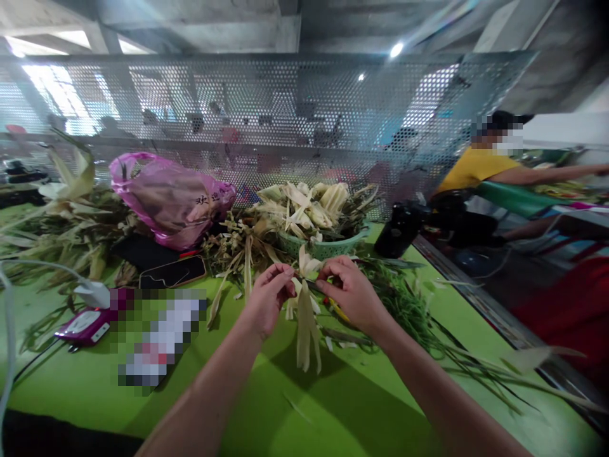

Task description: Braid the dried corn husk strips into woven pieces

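Observation:
Between my hands, above the table's middle, hangs a bundle of pale dried corn husk (pixel 307 330), with strips splayed upward and longer ones trailing down. My left hand (pixel 271 295) is closed in a pinch at the bundle's left side, near its narrow middle. From the right, my right hand (pixel 349 289) pinches a thin dark strip that runs across the same narrow part. Fingers partly hide where the strip meets the husk. Just behind the hands stands a light green basket (pixel 328 249) heaped with corn husks (pixel 314 209).
Green grass-like stalks (pixel 406 311) lie right of my hands, a black bottle-like object (pixel 399 228) behind them. To the left are a phone (pixel 172 273), purple power strip (pixel 85 327), pink plastic bag (pixel 166 197) and husk pile. A perforated metal screen (pixel 266 108) borders the back; a person in yellow (pixel 480 168) sits beyond.

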The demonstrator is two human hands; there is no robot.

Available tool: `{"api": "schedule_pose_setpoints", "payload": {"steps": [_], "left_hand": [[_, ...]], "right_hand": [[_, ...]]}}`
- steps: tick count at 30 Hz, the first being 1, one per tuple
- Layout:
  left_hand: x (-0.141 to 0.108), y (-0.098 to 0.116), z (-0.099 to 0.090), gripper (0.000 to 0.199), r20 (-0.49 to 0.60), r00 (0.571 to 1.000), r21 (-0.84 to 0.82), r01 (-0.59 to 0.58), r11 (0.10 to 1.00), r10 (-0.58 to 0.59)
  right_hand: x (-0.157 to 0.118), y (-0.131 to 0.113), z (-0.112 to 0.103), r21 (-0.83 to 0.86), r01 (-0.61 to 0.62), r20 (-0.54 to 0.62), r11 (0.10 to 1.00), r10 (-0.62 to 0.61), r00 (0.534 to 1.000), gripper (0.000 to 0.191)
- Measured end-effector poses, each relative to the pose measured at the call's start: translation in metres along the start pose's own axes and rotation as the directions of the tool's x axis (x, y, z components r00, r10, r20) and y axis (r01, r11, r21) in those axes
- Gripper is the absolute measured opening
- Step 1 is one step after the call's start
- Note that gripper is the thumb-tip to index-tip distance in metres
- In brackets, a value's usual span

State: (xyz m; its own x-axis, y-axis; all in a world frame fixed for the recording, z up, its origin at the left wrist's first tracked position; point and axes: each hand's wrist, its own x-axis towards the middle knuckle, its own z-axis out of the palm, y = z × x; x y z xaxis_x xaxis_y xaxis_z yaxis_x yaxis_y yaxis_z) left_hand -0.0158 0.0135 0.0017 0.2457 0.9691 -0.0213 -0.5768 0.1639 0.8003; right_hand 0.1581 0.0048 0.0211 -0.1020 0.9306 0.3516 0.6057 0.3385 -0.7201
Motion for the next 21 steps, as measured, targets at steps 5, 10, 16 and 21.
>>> {"api": "schedule_pose_setpoints", "payload": {"steps": [5, 10, 16, 21], "left_hand": [[0.001, 0.000, -0.002, 0.019, 0.046, 0.999, -0.094, 0.004, 0.996, 0.000], [0.002, 0.000, -0.003, 0.020, 0.030, 1.000, -0.076, -0.006, 0.997, 0.008], [0.004, 0.000, -0.002, 0.021, -0.014, 0.999, 0.041, -0.035, 0.999, 0.036], [0.008, 0.000, -0.005, 0.022, -0.024, 0.993, 0.148, -0.112, 0.983, 0.116]], "right_hand": [[-0.002, -0.001, 0.008, 0.382, -0.265, 0.247, 0.885, 0.179, 0.952, 0.014], [0.000, 0.003, 0.009, 0.323, -0.160, 0.150, 0.933, 0.116, 0.982, 0.017], [0.001, 0.001, 0.011, 0.313, -0.135, 0.145, 0.940, 0.093, 0.985, 0.021], [0.001, -0.001, 0.011, 0.254, -0.104, 0.107, 0.962, 0.079, 0.991, 0.016]]}}
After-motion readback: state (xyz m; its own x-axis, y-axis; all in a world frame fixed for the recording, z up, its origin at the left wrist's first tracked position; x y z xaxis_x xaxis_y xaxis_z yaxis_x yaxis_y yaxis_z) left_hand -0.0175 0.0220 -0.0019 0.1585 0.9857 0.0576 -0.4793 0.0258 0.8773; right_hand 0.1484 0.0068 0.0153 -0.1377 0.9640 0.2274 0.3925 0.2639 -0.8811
